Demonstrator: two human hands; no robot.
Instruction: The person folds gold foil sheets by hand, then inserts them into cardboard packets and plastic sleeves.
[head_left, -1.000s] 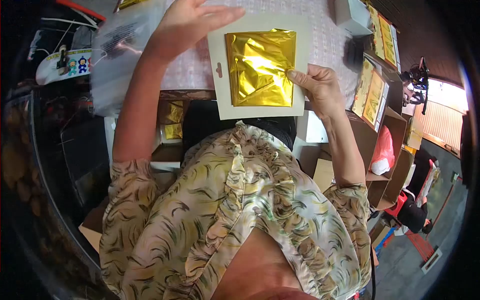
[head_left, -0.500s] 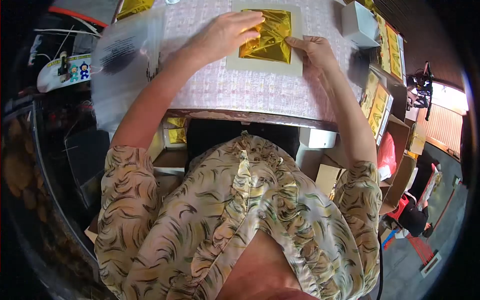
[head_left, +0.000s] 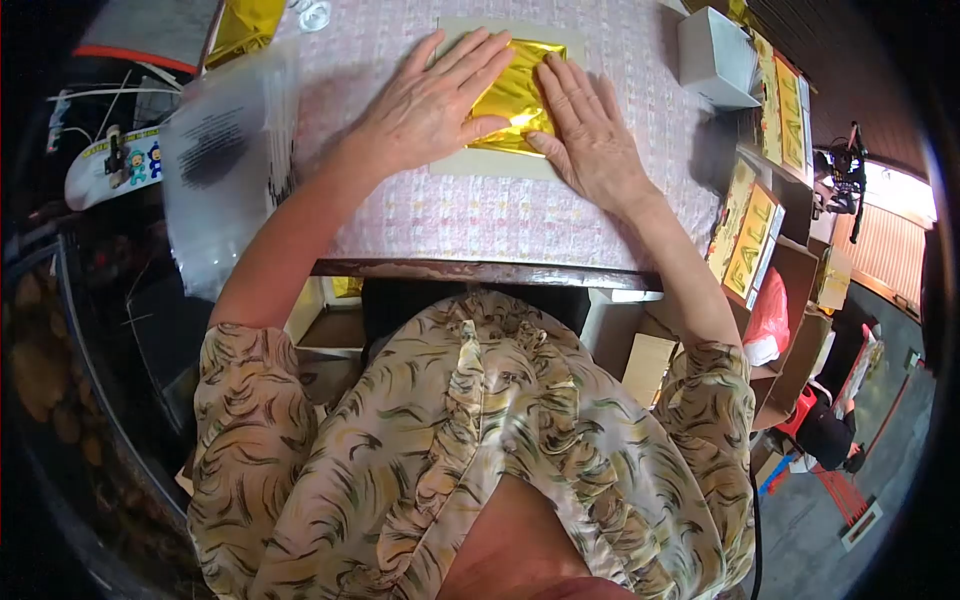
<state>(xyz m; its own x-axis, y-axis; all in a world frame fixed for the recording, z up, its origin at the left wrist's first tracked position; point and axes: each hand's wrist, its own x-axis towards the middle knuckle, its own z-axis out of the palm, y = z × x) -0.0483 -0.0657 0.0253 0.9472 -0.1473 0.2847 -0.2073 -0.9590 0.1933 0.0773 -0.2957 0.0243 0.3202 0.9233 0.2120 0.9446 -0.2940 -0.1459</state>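
Hands both flat, palms down, fingers straight, thumbs toward each other: left hand [head_left: 425, 112] on the left edge of the gold foil packet [head_left: 517, 100] and the card under it, right hand [head_left: 597, 145] on the packet's right edge. Neither is gripping; both just lie on top. Packet is on the bench, face up, the middle strip showing between the hands, foil creased and reflecting. Everything else relative to the packet, big to small. Bench [head_left: 450, 225]: under it and out past it on all sides, covered with a pink-and-white checked cloth. Clear plastic bags [head_left: 215, 165]: stacked well left, dark print on top, too small to read. Backing card [head_left: 492, 166]: directly under it, pale rim visible beyond the foil on the far and near sides. Printed box [head_left: 745, 235]: right and nearer the person, yellow panel, letters "FALL" readable. White box [head_left: 708, 62]: right, standing apart. Loose gold foil [head_left: 240, 32]: far left corner. Small clear item [head_left: 314, 15]: left and farther out, can't tell what it is.
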